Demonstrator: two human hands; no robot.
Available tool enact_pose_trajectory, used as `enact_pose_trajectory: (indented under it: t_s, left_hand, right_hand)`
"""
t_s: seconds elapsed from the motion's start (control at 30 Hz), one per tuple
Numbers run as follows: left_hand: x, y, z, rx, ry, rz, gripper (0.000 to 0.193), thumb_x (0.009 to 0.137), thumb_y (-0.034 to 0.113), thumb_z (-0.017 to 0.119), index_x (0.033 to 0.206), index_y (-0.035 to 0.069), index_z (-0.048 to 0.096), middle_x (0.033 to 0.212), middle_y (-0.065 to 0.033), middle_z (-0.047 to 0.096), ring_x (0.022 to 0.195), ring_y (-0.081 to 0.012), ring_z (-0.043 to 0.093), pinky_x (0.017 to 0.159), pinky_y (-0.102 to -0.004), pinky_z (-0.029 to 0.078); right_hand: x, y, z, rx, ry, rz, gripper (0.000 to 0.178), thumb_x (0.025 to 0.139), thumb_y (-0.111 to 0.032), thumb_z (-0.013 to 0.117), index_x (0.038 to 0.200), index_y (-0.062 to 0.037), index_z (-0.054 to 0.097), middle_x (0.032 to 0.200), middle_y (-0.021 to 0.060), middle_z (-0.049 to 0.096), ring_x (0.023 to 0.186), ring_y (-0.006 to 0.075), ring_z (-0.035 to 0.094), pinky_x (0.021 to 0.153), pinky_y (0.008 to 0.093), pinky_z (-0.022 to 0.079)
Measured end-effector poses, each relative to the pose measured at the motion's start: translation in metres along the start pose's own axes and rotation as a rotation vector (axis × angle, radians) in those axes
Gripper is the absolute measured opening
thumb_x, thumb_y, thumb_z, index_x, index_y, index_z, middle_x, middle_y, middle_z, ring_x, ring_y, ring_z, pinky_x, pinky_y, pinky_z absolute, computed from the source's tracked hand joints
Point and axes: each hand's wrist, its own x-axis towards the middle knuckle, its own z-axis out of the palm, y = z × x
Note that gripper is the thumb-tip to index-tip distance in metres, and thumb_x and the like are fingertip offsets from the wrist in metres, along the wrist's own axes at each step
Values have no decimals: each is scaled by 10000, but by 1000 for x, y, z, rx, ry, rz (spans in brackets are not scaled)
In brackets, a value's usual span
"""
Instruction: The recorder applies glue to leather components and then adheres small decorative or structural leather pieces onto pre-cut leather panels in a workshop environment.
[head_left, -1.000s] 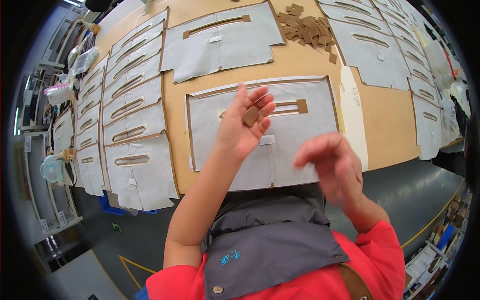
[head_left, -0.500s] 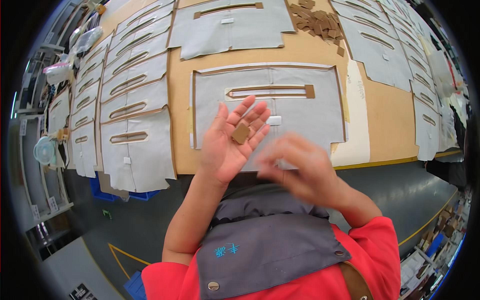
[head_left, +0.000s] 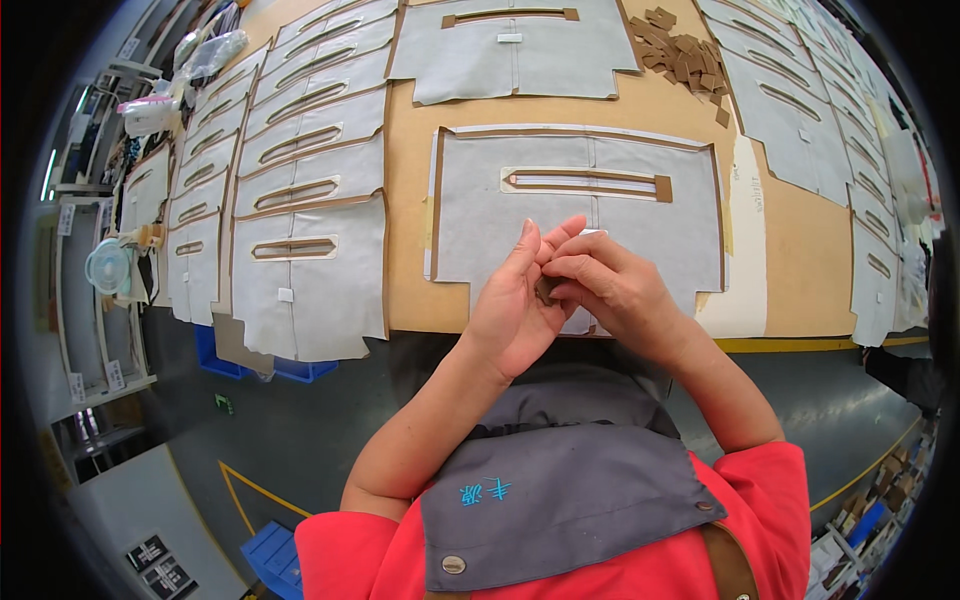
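Note:
Just past the near edge of the table, my two hands meet. My left hand (head_left: 515, 300) is palm up, its fingers partly stretched, with a small brown square piece (head_left: 547, 289) in it. My right hand (head_left: 625, 295) has thumb and fingers pinched on that same piece, hiding most of it. Whether there is more than one piece cannot be made out. Beyond the hands a grey panel (head_left: 475, 195) with brown-edged borders lies flat. Across it runs a long slot framed by brown strips (head_left: 590, 174), with a brown square tab (head_left: 663, 188) at its right end.
A pile of brown square pieces (head_left: 685, 60) lies at the far right of the table. Overlapping grey panels (head_left: 310, 220) are stacked in rows on the left, others (head_left: 805, 140) on the right. Another panel (head_left: 510, 75) lies behind. Blue crates (head_left: 305, 370) stand below the table's left edge.
My right hand has come left to the brown square piece in my left palm and pinches it. The whole view has shifted, the table things now appearing farther right.

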Motion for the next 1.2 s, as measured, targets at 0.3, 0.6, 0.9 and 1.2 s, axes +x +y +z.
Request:
enact_pose_trajectory:
  t_s: [0.3,0.6,0.9,1.2]
  left_hand:
    - [4,-5,2,-19,97,-9,443,1061,322,373,1410,61,455,1379,-79,534,1024,-84,529,863,-232,420]
    - [8,-12,0,-31,112,3,392,1040,246,446,1386,64,484,1359,-66,555,1035,-78,538,869,-233,421]
    - [3,-5,4,-73,207,-19,368,1021,240,499,1326,35,524,1226,-54,611,995,-100,575,796,-233,464]
    - [-10,10,-12,332,186,-139,175,935,192,665,1029,45,651,707,64,494,540,-8,322,456,-173,253]
  right_hand:
    - [0,2,-3,-9,-10,-66,270,743,55,693,993,-21,625,981,85,627,813,235,652,682,319,555]
    - [-4,3,-7,10,-52,-9,210,761,-16,651,961,-50,601,985,72,604,862,257,635,726,339,540]
    - [-10,15,-26,-73,26,-361,238,668,-39,681,892,-37,600,969,64,630,829,239,632,675,319,541]
    - [-4,31,-28,-158,93,-537,183,715,-29,694,883,-33,622,1015,83,652,854,241,673,656,318,572]
